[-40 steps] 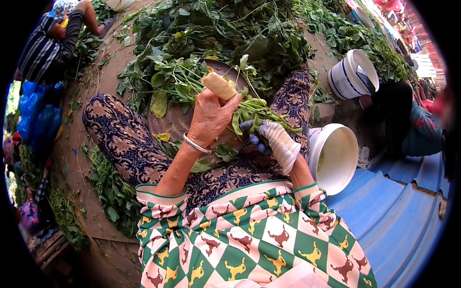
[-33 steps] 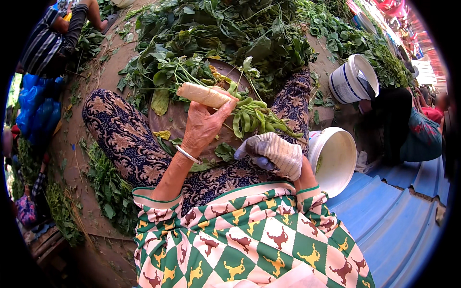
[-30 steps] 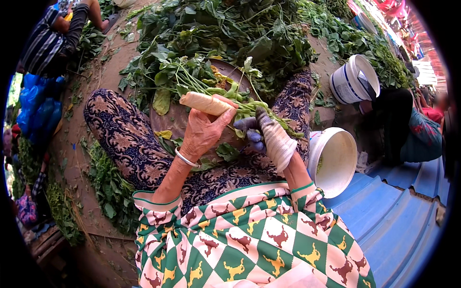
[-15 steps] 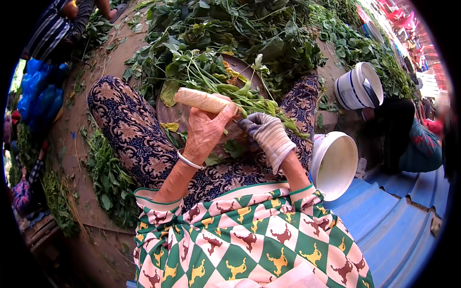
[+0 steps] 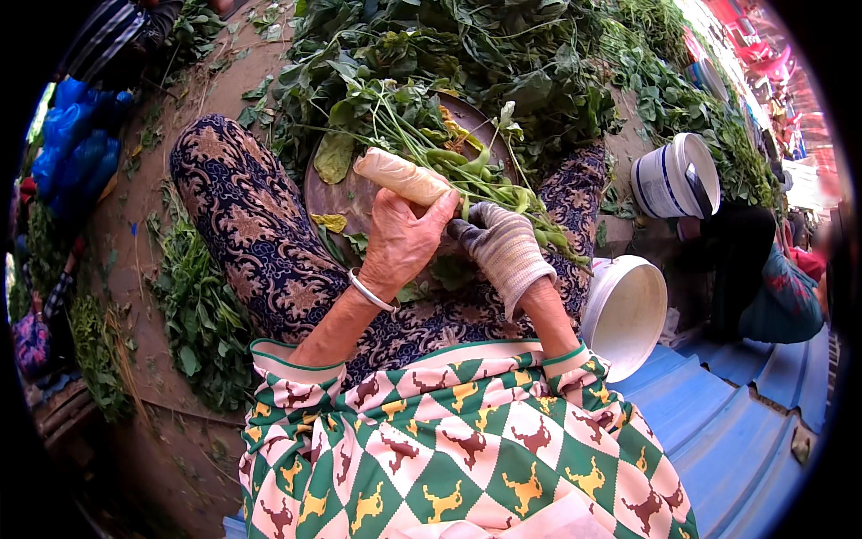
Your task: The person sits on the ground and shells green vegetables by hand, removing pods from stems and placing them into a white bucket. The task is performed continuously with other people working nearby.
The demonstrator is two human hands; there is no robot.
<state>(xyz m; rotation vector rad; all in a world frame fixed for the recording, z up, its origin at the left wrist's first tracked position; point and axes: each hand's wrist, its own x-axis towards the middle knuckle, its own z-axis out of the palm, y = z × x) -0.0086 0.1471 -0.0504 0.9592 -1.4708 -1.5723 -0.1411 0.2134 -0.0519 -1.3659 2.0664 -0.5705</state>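
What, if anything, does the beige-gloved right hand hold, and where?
It cannot be told: the right hand, beside slender green bean pods, hides any grip.

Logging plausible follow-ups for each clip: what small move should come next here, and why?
I'd suggest the right hand, in a cream-and-grey knit glove, pinch one of the slender green bean pods: it sits right beside them (contact is unclear), while the bare left hand seems occupied, gripping a beige, cylindrical roll.

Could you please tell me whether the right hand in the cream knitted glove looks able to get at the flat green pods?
Probably yes: the right hand is just beside the flat green pods, with nothing visible standing between them.
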